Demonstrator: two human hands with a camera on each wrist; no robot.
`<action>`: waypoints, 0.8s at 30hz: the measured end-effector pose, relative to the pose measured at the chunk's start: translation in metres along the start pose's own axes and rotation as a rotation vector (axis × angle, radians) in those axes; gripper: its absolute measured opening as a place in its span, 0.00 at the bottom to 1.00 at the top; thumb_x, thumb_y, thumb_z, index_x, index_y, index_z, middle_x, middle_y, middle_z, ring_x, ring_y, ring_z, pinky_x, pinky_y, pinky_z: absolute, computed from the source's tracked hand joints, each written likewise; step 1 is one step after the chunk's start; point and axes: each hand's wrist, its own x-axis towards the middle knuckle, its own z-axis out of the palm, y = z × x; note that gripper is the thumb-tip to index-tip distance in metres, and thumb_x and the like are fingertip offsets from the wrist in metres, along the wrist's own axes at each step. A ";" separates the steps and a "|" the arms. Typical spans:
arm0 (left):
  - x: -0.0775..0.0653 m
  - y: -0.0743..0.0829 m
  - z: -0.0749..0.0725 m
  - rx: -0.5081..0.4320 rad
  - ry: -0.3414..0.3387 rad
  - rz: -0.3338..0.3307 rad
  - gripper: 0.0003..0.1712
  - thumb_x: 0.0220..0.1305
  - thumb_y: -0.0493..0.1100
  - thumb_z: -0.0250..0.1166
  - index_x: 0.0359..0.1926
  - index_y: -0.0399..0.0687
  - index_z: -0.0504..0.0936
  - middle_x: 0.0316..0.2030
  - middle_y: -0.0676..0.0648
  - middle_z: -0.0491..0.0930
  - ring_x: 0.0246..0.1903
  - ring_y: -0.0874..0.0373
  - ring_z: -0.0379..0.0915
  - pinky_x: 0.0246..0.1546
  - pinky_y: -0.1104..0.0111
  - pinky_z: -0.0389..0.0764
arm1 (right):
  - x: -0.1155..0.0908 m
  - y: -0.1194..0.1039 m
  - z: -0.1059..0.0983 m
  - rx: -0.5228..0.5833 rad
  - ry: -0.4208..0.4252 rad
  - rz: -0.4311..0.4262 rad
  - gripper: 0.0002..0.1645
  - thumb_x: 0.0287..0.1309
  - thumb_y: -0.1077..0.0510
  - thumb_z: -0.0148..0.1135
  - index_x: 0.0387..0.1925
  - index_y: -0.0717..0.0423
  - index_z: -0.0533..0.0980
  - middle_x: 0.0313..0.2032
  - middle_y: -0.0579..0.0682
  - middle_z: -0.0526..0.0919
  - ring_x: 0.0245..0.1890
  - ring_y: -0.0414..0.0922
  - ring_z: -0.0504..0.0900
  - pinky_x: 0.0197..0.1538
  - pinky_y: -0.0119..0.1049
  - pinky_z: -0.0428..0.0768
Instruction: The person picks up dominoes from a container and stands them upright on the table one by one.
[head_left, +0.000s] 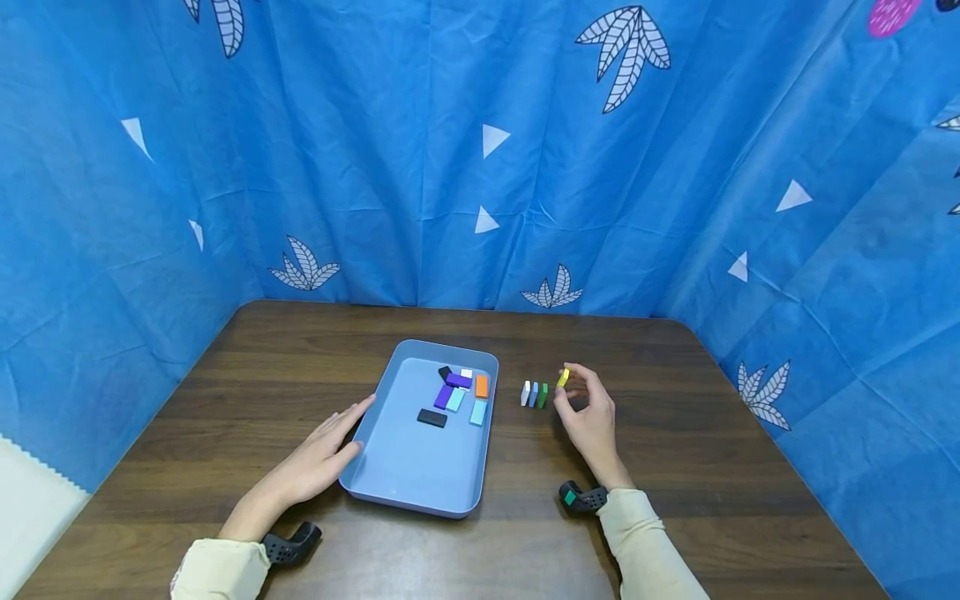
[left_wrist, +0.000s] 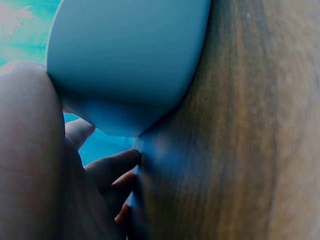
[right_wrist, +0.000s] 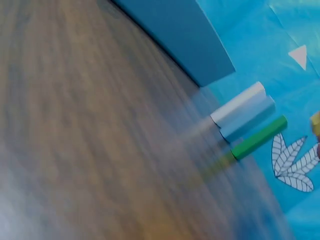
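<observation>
My right hand (head_left: pixel 590 417) pinches a yellow domino block (head_left: pixel 564 377) between thumb and fingertips, raised above the tabletop. Just left of it stand three upright domino blocks in a short row: white (head_left: pixel 525 393), blue (head_left: pixel 533 394) and green (head_left: pixel 542 395). In the right wrist view the green block (right_wrist: pixel 260 137) stands slightly apart from the other two, and the yellow block (right_wrist: pixel 316 124) shows at the right edge. Along the left side of a blue tray (head_left: pixel 480 492) lies my left hand (head_left: pixel 318 458), its fingers extended and touching the wall. The left wrist view shows the tray's corner (left_wrist: pixel 130 55) close up.
Several blocks lie in the tray, among them an orange block (head_left: pixel 482 386), purple block (head_left: pixel 444 396), light blue block (head_left: pixel 477 412) and black block (head_left: pixel 432 418). The wooden table (head_left: pixel 300 358) meets a blue patterned curtain (head_left: pixel 375 167) at its back and sides.
</observation>
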 end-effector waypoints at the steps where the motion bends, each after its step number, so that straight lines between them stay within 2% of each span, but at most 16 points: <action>1: 0.000 0.000 0.000 0.000 -0.001 0.000 0.37 0.80 0.43 0.50 0.83 0.56 0.50 0.81 0.42 0.53 0.80 0.36 0.45 0.76 0.36 0.45 | 0.000 0.002 -0.001 0.003 -0.014 0.014 0.27 0.57 0.74 0.68 0.59 0.62 0.78 0.48 0.56 0.86 0.43 0.49 0.85 0.43 0.19 0.80; 6: 0.000 0.000 0.000 0.001 -0.003 -0.001 0.37 0.80 0.43 0.50 0.83 0.56 0.50 0.81 0.42 0.53 0.80 0.36 0.45 0.76 0.36 0.45 | -0.001 0.006 -0.004 0.002 -0.091 0.085 0.25 0.59 0.71 0.68 0.59 0.63 0.77 0.48 0.56 0.86 0.45 0.50 0.85 0.42 0.21 0.82; 15: 0.000 0.001 -0.001 0.007 -0.004 -0.008 0.37 0.80 0.42 0.50 0.83 0.56 0.50 0.81 0.42 0.53 0.79 0.36 0.45 0.77 0.36 0.46 | -0.001 0.006 -0.004 -0.097 -0.206 0.240 0.25 0.56 0.70 0.69 0.57 0.59 0.79 0.47 0.58 0.87 0.45 0.51 0.87 0.44 0.37 0.87; 24: 0.001 0.000 -0.001 0.013 -0.004 -0.008 0.37 0.80 0.43 0.50 0.83 0.56 0.50 0.81 0.42 0.53 0.79 0.36 0.45 0.77 0.37 0.46 | -0.002 0.007 -0.003 -0.123 -0.334 0.295 0.23 0.59 0.68 0.67 0.57 0.58 0.78 0.50 0.57 0.86 0.48 0.50 0.86 0.46 0.35 0.86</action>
